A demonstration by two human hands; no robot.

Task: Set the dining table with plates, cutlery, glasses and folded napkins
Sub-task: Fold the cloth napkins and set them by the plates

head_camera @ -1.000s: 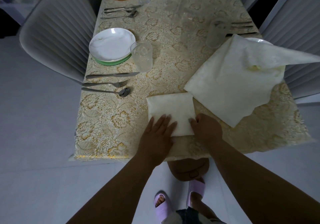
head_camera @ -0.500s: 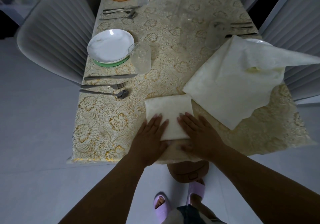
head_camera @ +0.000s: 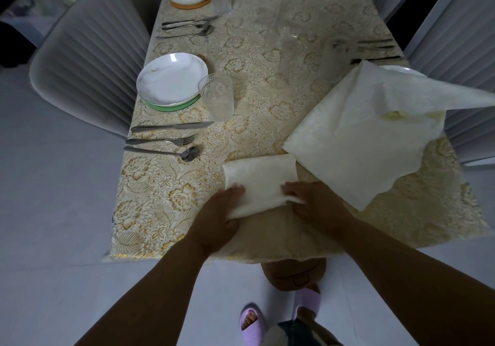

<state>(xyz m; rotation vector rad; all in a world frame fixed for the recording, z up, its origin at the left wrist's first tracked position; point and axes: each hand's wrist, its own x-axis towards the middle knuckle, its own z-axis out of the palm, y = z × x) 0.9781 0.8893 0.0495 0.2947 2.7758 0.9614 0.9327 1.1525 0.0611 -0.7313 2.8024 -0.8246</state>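
Together, both hands gripped the folded napkin (head_camera: 261, 182) near the worktop's (head_camera: 150, 206) near edge: the left hand (head_camera: 218, 211) had its fingers (head_camera: 237, 189) on top and thumb curled beneath the near left corner, while the right hand (head_camera: 312, 202) pinched the near right edge, which was lifted. Just beside it lay a larger open napkin (head_camera: 356, 142). Farther left sat a spoon (head_camera: 163, 152), fork (head_camera: 160, 140), knife (head_camera: 171, 126), glass (head_camera: 217, 96) and white plate (head_camera: 171, 79).

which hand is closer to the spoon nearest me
Left. The left hand grips the folded napkin's near left corner, just below and right of the spoon. The right hand holds the napkin's right side, farther away.
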